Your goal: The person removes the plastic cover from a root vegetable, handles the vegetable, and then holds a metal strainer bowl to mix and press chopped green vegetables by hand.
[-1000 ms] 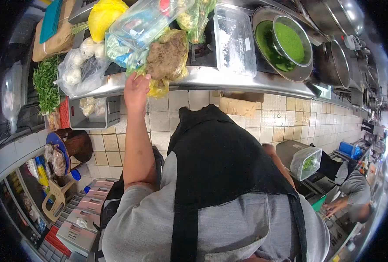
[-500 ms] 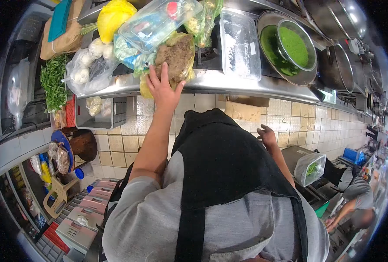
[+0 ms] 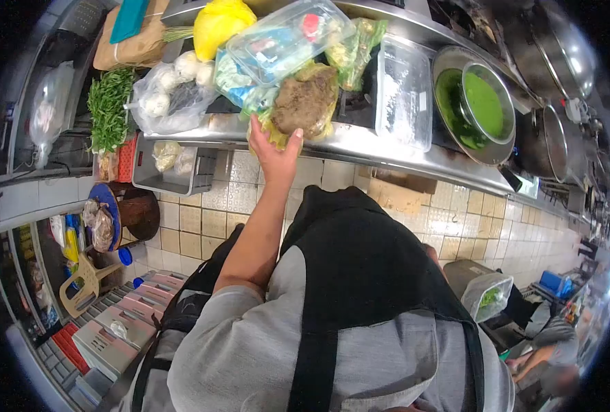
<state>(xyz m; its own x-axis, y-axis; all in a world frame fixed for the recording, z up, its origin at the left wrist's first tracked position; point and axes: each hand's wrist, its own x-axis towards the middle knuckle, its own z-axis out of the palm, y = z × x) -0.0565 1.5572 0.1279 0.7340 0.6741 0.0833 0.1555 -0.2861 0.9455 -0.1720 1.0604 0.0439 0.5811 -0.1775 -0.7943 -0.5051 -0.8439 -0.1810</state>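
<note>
At the counter's front edge, my left hand (image 3: 276, 156) touches the near end of a yellow-green plastic bag holding a brown lump (image 3: 303, 103). Its thumb and fingers are spread apart, and some fingertips are hidden by the bag. Behind and left of this bag lies a clear lidded plastic container (image 3: 277, 44), on top of blue-and-white plastic bags (image 3: 235, 88). A green-tinted bag of vegetables (image 3: 357, 55) sits to the right. Behind my black apron (image 3: 374, 254) my right hand is hidden; only a bit of the arm shows.
A frosty clear tub (image 3: 404, 93) and a wok (image 3: 449, 120) with a bowl of green liquid (image 3: 483, 106) stand to the right. White round vegetables in a bag (image 3: 157, 103) and leafy greens (image 3: 109, 106) lie left. A grey crate (image 3: 202, 172) is below. Another person (image 3: 552, 350) works at far right.
My left hand has slid from the top of the brown lump's bag to its near edge. My right hand has gone out of sight behind the apron. The whole view has shifted.
</note>
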